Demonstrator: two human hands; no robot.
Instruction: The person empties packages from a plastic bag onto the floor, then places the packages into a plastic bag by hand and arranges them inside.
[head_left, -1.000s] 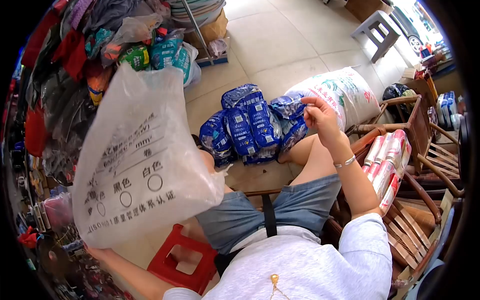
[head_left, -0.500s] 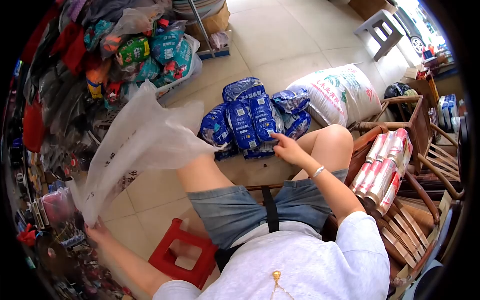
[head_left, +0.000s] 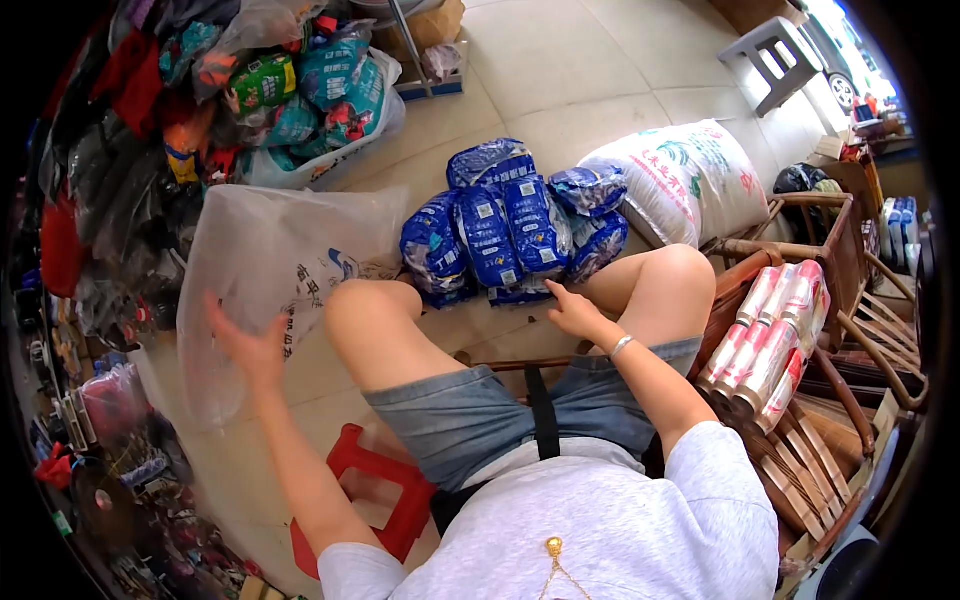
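My left hand (head_left: 250,345), slightly blurred, has its fingers spread over a large translucent plastic bag (head_left: 240,240) with dark printed characters. The bag lies beside my left knee; whether the fingers touch it I cannot tell. In front of my knees sits a pile of blue plastic-wrapped packs (head_left: 490,240) with white lettering and square codes. At the pile's lower right edge is my right hand (head_left: 582,314), its index finger stretched toward the packs and its other fingers curled. Nothing shows in that hand.
A full white sack (head_left: 690,185) lies behind the packs. To my right, wrapped red-and-white rolls (head_left: 765,345) rest on wooden chairs. A red stool (head_left: 385,490) stands at my left. Bagged goods (head_left: 335,80) heap up at the left back, and a grey stool (head_left: 775,60) stands far right.
The plastic bag, raised and billowing before, has come down and spread beside my left knee. My left hand let go of its edge and moved up and right. My right hand stayed about the same.
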